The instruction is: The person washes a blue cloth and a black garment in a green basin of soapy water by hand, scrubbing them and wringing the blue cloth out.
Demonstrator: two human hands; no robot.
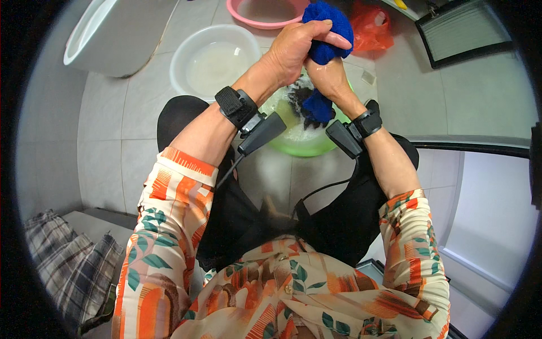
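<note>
I am crouched over a pale tiled floor (113,113), looking down past my own knees. The largest thing near me is a white toilet bowl (107,39) at the far left of the floor. Next to it sits a white basin (189,51) of cloudy water, and beyond that a pink basin (237,14) at the far edge. Directly under my hands is a green basin (305,148) holding sudsy water and some dark, wet fabric. An orange plastic bag (370,28) lies to the far right of it, and a folded checked cloth (62,265) rests at the near left.

The thing I am working is a blue cloth (324,34), bunched into a thick roll held up above the green basin, its lower end trailing down toward the suds. It is soft and limp, and I judge it heavy with water and somewhat slippery with soap, so it is best gripped around the bunched middle and end, not by a loose edge.

My left hand (293,51) is clenched tight around the upper part of the roll, thumb laid across the top. My right hand (327,76) is closed around the cloth just below, touching the left. Both wrists wear black straps with small devices.
</note>
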